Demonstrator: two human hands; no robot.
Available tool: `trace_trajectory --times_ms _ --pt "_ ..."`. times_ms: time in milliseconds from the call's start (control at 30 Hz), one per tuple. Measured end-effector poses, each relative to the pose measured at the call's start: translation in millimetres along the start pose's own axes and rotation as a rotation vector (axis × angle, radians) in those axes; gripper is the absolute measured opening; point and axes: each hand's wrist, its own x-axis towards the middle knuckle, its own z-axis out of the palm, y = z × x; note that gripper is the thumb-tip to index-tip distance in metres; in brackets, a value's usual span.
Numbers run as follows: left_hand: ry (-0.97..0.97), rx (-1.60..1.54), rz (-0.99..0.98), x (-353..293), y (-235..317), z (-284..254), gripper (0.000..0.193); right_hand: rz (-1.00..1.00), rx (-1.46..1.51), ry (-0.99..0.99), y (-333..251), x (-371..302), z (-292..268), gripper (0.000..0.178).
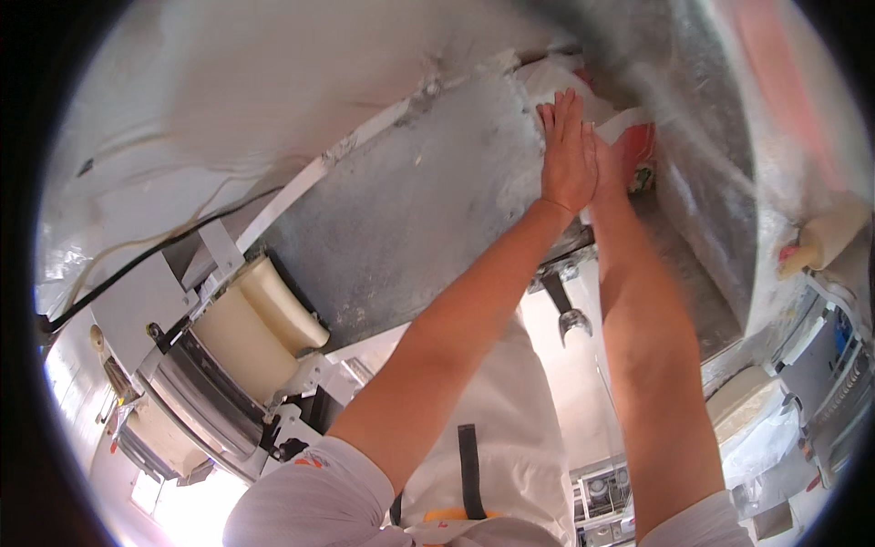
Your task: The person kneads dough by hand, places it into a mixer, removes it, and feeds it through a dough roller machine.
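My left hand (569, 164) is stretched out flat, fingers straight and pointing away from me. My right hand (608, 169) lies against it, palm to palm, partly covered by it and slightly blurred. Nothing shows between the two palms. Both hands are above the right end of a grey, dusty conveyor belt (401, 201). Just beyond and beside them lies a crumpled white and red bag (637, 144), partly hidden by my hands.
Cream rollers (246, 333) and a curved metal cover (196, 392) stand at the belt's left end. A black cable (169, 242) runs behind them. Below my hands hangs a metal fork-shaped bracket (572, 319). Clear plastic sheeting (706, 173) drapes on the right, near a wooden roller handle (825, 242).
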Motion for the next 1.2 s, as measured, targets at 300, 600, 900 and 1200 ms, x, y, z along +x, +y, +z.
trace_trajectory --times_ms 300,600,900,1200 --pt "0.05 -0.166 -0.226 1 114 -47 0.021 0.164 0.308 0.009 25 -89 30 0.034" --pt "0.324 -0.042 -0.578 -77 222 -222 0.015 0.313 0.266 0.083 -98 -253 164 0.027" --pt "-0.221 0.173 -0.672 -211 266 -307 0.023 -1.498 -1.783 0.204 -370 -257 189 0.044" --pt "-0.303 0.264 -0.941 -321 320 -423 0.022 -1.01 -1.15 -0.096 -39 -312 262 0.024"
